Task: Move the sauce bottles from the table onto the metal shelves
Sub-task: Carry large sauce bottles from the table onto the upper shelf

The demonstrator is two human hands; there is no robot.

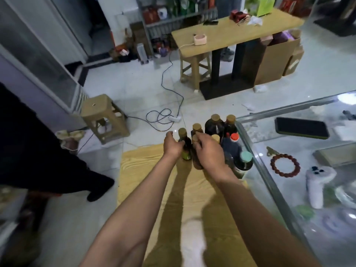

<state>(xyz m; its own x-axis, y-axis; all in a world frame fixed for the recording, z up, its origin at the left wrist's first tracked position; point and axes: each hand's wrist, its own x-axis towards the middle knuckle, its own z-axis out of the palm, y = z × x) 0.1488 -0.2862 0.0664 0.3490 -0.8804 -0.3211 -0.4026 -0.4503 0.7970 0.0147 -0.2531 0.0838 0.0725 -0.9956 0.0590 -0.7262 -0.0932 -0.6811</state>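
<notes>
The sauce bottles stood clustered at the bench's far edge, likely heavy, slick glass best gripped round the body, where the left hand's fingers curled round a small bottle and the right hand's fingers closed on another.

Eight sauce bottles stand clustered at the far end of the yellow-covered surface: six with tan caps, one red-capped, one teal-capped. Two hands reach them. Two wooden stools stand on the floor.
</notes>
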